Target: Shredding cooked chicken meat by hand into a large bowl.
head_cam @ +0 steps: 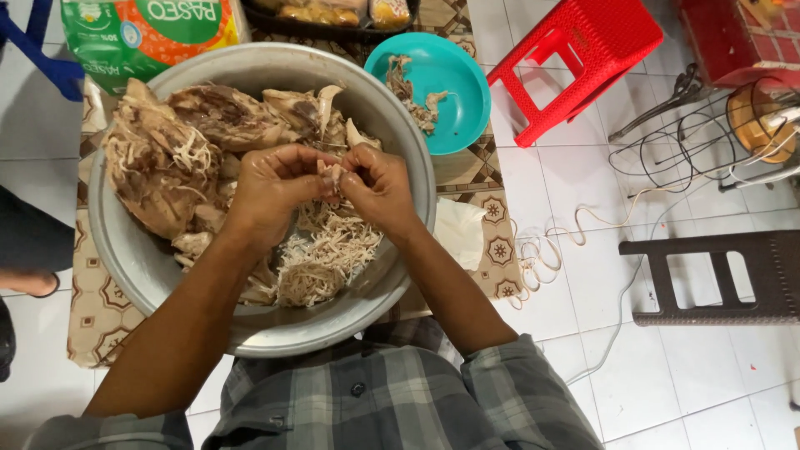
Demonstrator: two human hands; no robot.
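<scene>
A large metal basin [400,142] holds cooked chicken pieces [179,146] at its far left and a heap of shredded chicken [325,254] nearer me. Above the basin's middle, my left hand [275,187] and my right hand [379,187] meet, both pinching one small piece of chicken [332,172] between their fingertips. Just beyond the basin on the right sits a teal bowl [458,100] with chicken bones and scraps [412,96] in it.
The basin rests on a low patterned table [492,242]. A white tissue [460,229] lies at its right. A green packet [142,33] and a dark tray of food [333,12] stand behind. A red plastic stool [583,50], a dark stool [717,275], wire racks [675,142] and cords lie on the tiled floor.
</scene>
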